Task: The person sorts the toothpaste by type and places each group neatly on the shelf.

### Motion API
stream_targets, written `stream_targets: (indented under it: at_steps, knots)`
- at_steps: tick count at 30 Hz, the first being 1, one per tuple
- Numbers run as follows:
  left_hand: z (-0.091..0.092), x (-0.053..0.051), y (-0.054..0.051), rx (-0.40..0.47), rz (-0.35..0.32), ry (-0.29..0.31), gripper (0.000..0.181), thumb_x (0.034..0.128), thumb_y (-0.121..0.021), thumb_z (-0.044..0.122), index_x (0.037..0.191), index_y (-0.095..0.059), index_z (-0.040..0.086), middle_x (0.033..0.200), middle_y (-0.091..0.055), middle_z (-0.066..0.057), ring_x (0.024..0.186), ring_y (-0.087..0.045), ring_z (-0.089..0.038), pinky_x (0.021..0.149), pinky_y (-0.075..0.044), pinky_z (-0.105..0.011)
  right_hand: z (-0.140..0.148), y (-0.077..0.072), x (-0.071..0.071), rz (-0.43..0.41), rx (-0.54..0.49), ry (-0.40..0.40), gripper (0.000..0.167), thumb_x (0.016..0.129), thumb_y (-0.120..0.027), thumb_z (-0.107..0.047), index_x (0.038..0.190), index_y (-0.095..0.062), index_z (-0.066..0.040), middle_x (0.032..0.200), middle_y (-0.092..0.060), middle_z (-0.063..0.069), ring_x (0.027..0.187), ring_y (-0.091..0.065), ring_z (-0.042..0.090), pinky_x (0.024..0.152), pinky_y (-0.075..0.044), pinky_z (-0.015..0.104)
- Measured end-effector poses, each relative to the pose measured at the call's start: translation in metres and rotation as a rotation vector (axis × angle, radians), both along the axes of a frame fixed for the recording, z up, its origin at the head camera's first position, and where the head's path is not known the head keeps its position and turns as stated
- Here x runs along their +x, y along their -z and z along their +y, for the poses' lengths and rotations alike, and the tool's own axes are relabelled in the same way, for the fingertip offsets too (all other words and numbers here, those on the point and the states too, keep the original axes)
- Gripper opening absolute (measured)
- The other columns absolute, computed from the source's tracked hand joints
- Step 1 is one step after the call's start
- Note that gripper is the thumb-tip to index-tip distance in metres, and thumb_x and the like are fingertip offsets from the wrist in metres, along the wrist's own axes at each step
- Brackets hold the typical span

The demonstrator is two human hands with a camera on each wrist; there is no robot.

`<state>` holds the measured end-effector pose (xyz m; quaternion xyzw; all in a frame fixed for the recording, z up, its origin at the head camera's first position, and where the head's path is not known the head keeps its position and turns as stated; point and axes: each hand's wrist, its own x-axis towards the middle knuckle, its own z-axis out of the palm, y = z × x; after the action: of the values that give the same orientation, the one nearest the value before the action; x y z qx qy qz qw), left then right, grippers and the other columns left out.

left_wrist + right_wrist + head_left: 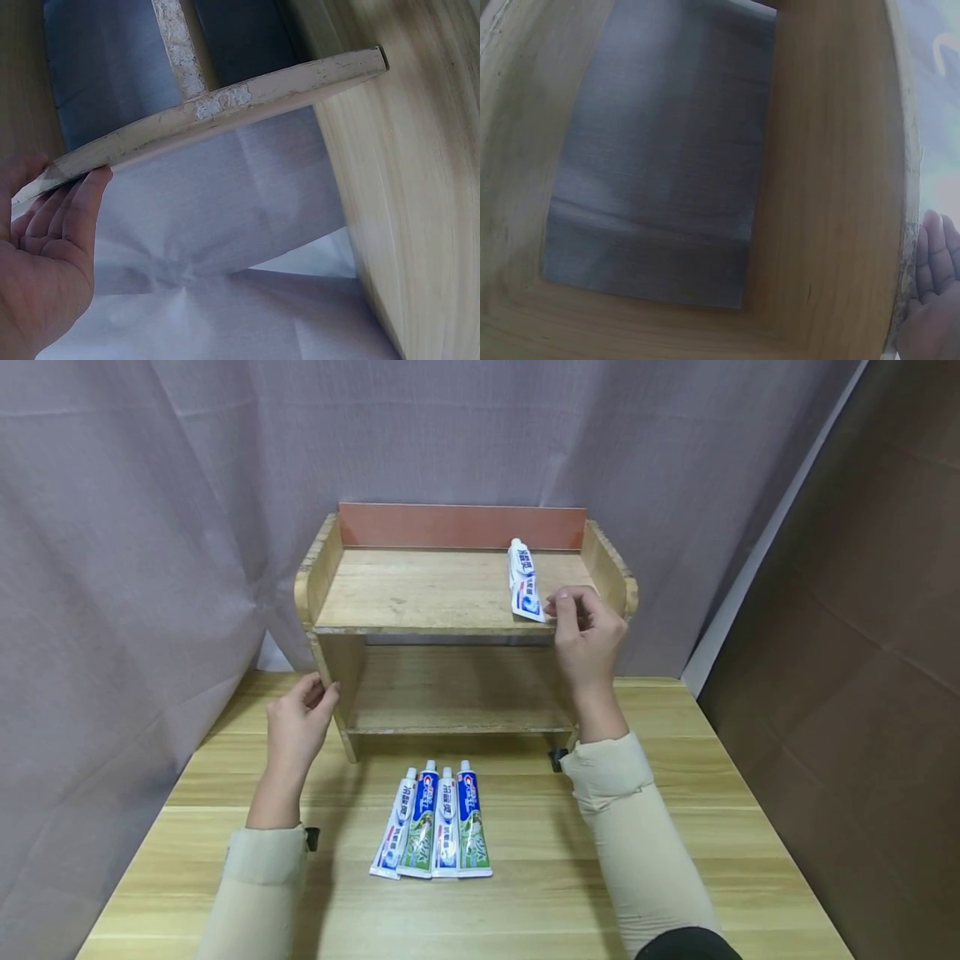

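Note:
My left hand [296, 727] grips the left side panel [326, 672] of a two-level wooden shelf; in the left wrist view the hand [52, 262] has its thumb and fingers on opposite faces of the panel [277, 88]. A white and blue toothpaste tube [525, 578] lies on the upper board, cap toward the back. Just right of its flat end is my right hand [588, 639], fingers loosely bent, holding nothing visible; whether a fingertip touches the tube, I cannot tell. The right wrist view shows this hand [934, 292] beside the shelf's front edge [909, 187].
Several toothpaste tubes lie side by side on the table [600, 877] in front of the shelf: a white one [396, 827], a blue-green one [422, 822], another white one [446, 827] and another blue-green one [472, 822]. A grey curtain [450, 435] hangs behind.

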<state>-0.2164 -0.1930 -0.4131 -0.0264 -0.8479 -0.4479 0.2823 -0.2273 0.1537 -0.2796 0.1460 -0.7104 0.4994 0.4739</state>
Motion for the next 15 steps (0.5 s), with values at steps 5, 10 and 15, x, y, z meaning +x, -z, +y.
stream_targets:
  at_steps: [5,10,15]
  knots:
    - [-0.001,-0.001,0.001,0.009,-0.014,0.000,0.028,0.0983,-0.065,0.023,0.111,-0.071,-0.002,0.104,-0.074,-0.022,0.098,-0.073,-0.035,0.083,-0.061,-0.044,-0.002,-0.005,0.008,-0.010,-0.016,-0.033,0.020,0.095,-0.057,0.001,0.083,-0.068,0.013,0.076,-0.069,0.027,0.068,-0.064,0.041,0.059,-0.048,0.010]
    - [-0.001,0.000,0.001,0.014,-0.017,0.003,0.028,0.0984,-0.065,0.022,0.112,-0.071,-0.001,0.105,-0.073,-0.022,0.099,-0.073,-0.034,0.084,-0.061,-0.043,0.000,-0.003,0.009,-0.017,-0.031,-0.063,0.020,0.095,-0.057,0.002,0.083,-0.067,0.014,0.076,-0.068,0.028,0.068,-0.063,0.039,0.061,-0.050,0.011]
    - [0.000,-0.001,0.001,0.024,-0.017,0.001,0.027,0.0980,-0.065,0.022,0.113,-0.072,0.000,0.106,-0.073,-0.021,0.100,-0.072,-0.033,0.085,-0.060,-0.041,0.000,-0.002,0.013,-0.021,-0.095,-0.090,0.023,0.096,-0.055,0.002,0.081,-0.065,0.016,0.075,-0.066,0.031,0.065,-0.063,0.027,0.062,-0.056,0.017]
